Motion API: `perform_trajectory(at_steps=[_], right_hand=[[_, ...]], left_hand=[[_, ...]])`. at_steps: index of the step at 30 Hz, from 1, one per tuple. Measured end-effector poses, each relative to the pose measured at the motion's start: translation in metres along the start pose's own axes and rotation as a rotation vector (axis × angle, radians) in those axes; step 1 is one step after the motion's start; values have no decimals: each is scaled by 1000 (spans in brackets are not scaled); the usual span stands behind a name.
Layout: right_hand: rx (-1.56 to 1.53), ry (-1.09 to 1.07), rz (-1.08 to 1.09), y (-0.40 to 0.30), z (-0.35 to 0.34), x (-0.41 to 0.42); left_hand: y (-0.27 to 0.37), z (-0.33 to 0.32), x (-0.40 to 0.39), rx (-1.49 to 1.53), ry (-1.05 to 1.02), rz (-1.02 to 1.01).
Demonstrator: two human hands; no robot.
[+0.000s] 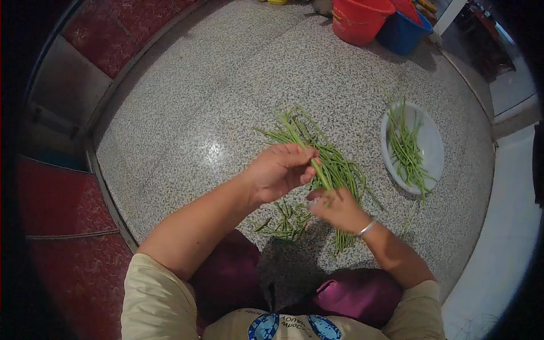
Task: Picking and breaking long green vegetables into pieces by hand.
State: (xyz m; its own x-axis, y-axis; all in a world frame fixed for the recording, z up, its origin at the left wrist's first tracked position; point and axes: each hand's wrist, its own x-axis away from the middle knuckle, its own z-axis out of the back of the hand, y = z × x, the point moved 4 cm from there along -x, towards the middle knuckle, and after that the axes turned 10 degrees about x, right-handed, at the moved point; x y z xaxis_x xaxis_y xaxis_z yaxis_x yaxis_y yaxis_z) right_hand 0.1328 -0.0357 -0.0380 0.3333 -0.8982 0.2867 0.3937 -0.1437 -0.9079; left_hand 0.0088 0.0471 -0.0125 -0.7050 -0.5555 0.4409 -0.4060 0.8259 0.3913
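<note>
My left hand [289,170] grips a small bundle of green garlic scapes or similar long stems [321,172] between thumb and fingers. At the lower end of that bundle is my right hand [340,208], slightly blurred, with its fingers around or against the stems; its exact hold cannot be told. A larger heap of long green stems [342,165] lies on the floor under and beyond both hands. Short cut or broken pieces [289,223] form a small pile nearer my knees. To the right, a white oval basin [433,148] holds long green stems [403,144], some over its rim.
A red bucket [359,23] and a blue bucket [403,36] stand on the speckled floor [191,102] at the top right. Dark red panels [72,199] run along the left edge. A pale ledge [497,229] borders the right side.
</note>
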Motion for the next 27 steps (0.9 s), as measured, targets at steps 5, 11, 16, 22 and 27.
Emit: perform_trajectory(at_steps=[5,11,16,22,27], right_hand=[[-409,72,-172,-31,28,-3],[-197,76,-68,-18,46,13],[-202,70,-77,-9,62,25],[-34,-152,-19,0,70,36],[-58,-286,-43,7,73,43]], left_hand=[[-13,-4,2,-315,-76,-35],[0,-5,-1,-269,-4,-188],[28,-2,0,-153,86,-320],[55,15,5,-137,155,-487],[45,7,4,-183,93,-438]])
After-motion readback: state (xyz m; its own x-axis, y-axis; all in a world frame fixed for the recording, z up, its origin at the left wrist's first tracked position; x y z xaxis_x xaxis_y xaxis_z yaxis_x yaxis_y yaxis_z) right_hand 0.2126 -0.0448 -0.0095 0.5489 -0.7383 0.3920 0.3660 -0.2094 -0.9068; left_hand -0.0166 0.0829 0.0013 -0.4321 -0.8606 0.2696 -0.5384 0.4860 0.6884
